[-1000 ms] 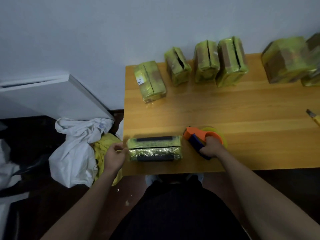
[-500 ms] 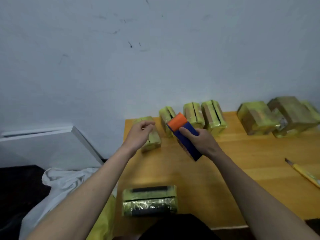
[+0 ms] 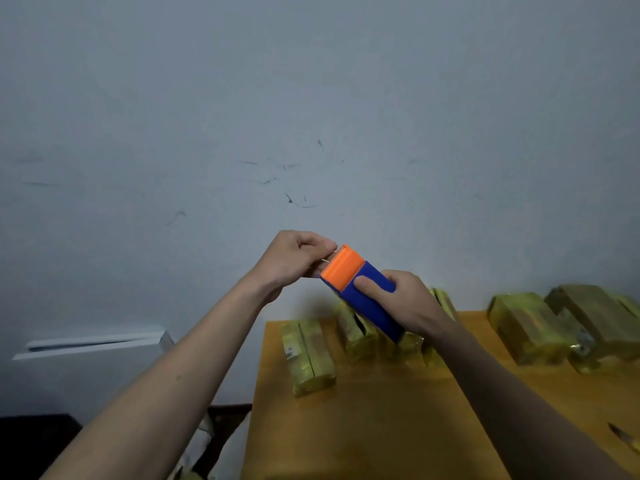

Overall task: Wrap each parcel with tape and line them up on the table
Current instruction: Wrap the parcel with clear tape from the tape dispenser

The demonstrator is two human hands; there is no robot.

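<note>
Held up in the air in front of the wall: blue and orange tape holder [image 3: 360, 292], right hand [image 3: 405, 306] curled round its blue part. Left hand [image 3: 294, 258] at the orange end, fingers bunched, maybe pinching the tape end. Down on the table [image 3: 381, 427], wrapped yellow parcels [image 3: 311, 355] in a row by the wall.

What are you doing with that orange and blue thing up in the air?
A person is holding an orange and blue tape dispenser up in front of the wall. The right hand grips its blue body, and the left hand pinches at the orange end, seemingly picking at the tape end. Below, several parcels wrapped in yellowish tape stand in a row along the back of the wooden table. No parcel is being wrapped right now.
</note>
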